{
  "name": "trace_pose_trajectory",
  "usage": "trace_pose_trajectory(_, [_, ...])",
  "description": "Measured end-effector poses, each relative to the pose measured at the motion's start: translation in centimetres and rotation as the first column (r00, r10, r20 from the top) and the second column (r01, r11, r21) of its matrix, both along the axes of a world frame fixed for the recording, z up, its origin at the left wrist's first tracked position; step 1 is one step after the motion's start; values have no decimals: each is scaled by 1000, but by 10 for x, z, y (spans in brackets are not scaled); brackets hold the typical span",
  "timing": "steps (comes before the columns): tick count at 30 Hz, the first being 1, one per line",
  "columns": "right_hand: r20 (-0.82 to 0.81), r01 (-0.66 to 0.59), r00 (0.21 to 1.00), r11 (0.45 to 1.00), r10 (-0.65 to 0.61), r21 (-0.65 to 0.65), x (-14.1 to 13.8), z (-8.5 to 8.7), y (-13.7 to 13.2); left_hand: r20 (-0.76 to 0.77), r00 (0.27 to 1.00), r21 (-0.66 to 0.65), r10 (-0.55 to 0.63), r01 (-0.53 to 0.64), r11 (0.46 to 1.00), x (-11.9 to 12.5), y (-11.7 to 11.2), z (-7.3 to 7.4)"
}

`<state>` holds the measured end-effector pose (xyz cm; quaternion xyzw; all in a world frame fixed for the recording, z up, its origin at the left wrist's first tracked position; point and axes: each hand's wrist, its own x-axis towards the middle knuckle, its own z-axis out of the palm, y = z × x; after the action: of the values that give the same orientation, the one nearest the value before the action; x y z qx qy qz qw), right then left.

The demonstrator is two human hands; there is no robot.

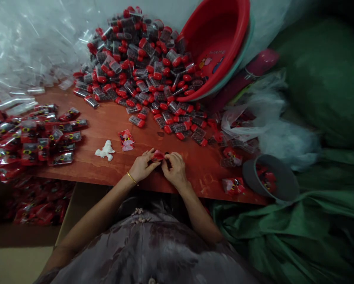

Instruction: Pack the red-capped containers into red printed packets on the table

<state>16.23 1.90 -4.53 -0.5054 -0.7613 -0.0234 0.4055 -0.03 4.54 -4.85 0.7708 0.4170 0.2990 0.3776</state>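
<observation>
— Near the front edge of the table [103, 122], what's at the hands?

— Small red packet [158, 155], just above the wood, between both hands. Left hand [143, 165] grips it, thumb below, fingers curled round its left side. Grip narrow.

— And the right hand [174, 169]?

— Fingertips drawn close, meeting the packet's right end. A tiny dark bit shows there. Whether they pinch that or the packet itself, cannot tell.

— Look of the packet?

— Glossy, strong red, paler pinkish tone along the upper part, darker print lower down. Bulges slightly rather than lying flat. Print too small to read; fingers cover much of it.

— Anything similar nearby?

— Yes. Flat packet [126, 139] on the table, beyond the left hand: red, black marks in the print, pink band at its near end. Crumpled white lump [105, 150] to its left, near but apart.

— Farther out?

— Big mound of clear tubes [141, 85] beyond the hands, red caps, dark contents. Red basin [224, 35] tilted against the mound's right side. Heap of filled packets [32, 142] at far left, shiny, red and black. Grey bowl [249, 173] to the right, tipped, red pieces inside.
</observation>
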Motion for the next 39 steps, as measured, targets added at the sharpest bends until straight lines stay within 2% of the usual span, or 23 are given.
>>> trace_pose_trajectory(8, [-68, -6, 998, 999, 4, -33, -2, -9, -2, -81, 996, 62, -48, 53, 997, 0, 2, -6])
trace_pose_trajectory(13, [-73, -7, 997, 994, -1, -109, -3, -12, -1, -230, 973, 61, -9, 24, 998, -3, 1, 1])
trace_pose_trajectory(17, [-68, -46, 997, 976, 32, -213, 2, -3, -2, -313, 949, 83, 31, -5, 996, -4, 0, 6])
trace_pose_trajectory(21, [-96, -147, 988, 933, 121, -329, 7, 13, -1, -404, 914, 132, 37, 18, 991, -5, -1, 5])
trace_pose_trajectory(24, [-103, -231, 973, 905, 207, -359, 6, 13, 7, -429, 903, 152, 32, 37, 988, -5, -1, 3])
trace_pose_trajectory(29, [-150, -273, 960, 907, 236, -322, 4, -9, 22, -394, 918, 130, 35, 18, 991, -3, -1, 1])
trace_pose_trajectory(32, [-152, -284, 956, 916, 249, -284, 7, -17, 24, -345, 936, 91, 73, -44, 995, -2, -6, 3])
trace_pose_trajectory(34, [-154, -288, 955, 922, 255, -257, 11, -21, 23, -271, 957, 50, 106, -96, 994, -2, -11, 6])
trace_pose_trajectory(39, [-187, -312, 946, 901, 265, -302, 20, -34, 28, -20, 999, -7, 29, -30, 1000, 3, -18, 12])
